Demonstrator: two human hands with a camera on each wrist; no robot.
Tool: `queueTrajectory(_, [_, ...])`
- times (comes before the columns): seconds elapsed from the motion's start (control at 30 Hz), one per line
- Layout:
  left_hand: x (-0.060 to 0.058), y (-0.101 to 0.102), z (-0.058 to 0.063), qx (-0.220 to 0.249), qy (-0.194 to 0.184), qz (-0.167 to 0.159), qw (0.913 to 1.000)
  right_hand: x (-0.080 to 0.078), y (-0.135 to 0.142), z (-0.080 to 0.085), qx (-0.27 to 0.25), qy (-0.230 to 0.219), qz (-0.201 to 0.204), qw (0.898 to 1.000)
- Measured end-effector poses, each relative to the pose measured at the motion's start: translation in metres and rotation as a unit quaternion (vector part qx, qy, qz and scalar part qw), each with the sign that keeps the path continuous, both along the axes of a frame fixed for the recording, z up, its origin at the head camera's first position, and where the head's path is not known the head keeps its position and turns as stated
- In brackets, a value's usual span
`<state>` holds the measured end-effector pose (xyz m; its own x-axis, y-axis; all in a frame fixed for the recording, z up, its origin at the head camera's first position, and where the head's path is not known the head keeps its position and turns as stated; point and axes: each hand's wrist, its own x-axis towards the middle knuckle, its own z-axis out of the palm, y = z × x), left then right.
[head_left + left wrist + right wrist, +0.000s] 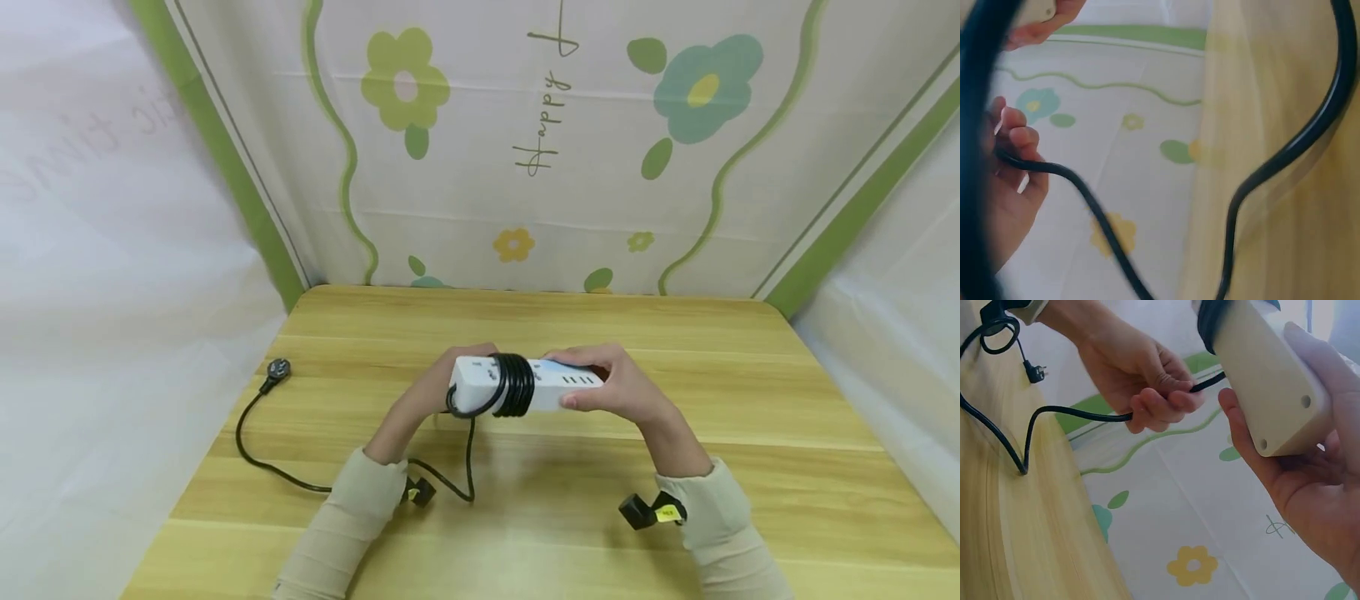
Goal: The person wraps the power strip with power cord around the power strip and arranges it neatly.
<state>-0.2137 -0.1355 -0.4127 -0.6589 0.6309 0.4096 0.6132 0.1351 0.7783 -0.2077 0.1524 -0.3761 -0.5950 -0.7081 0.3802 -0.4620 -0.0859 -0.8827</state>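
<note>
My right hand point(626, 387) grips one end of a white power strip point(551, 379), thumb on the near side and fingers over the far side. Several turns of black cord point(514, 385) are wound round the strip's middle. Behind the strip's left end, my left hand point(442, 379) is mostly hidden in the head view. The right wrist view shows that left hand point(1147, 387) pinching the cord between thumb and fingers, a short way from the strip point(1272, 381). From there the loose cord point(1085, 414) drops to the table. Its black plug point(278, 369) lies at the table's left side.
The wooden table point(675, 333) lies beneath both hands. A printed flower curtain point(465, 192) hangs behind it, with white sheets at both sides. Small black wrist cameras point(637, 511) are strapped by the sleeves. The loose cord passes beneath the left forearm.
</note>
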Motion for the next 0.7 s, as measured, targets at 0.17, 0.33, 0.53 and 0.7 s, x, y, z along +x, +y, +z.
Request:
queueTrajectory(0.17, [0.007, 0.006, -0.001, -0.039, -0.067, 0.095, 0.9925, 0.002, 0.0, 0.002, -0.022, -0.034, -0.051, 0.998])
queueTrajectory(0.33, [0.01, 0.019, -0.001, 0.028, -0.129, 0.042, 0.9903, 0.001, 0.002, 0.002, -0.046, -0.041, -0.094, 0.994])
queueTrajectory(0.53, [0.015, 0.031, 0.0, 0.069, -0.17, 0.021, 0.9828, -0.002, 0.005, 0.001, -0.059, -0.068, -0.17, 0.981])
queueTrajectory(0.7, [0.019, 0.036, 0.005, -0.054, -0.079, 0.103, 0.99, -0.004, 0.005, 0.001, -0.036, -0.084, -0.222, 0.971])
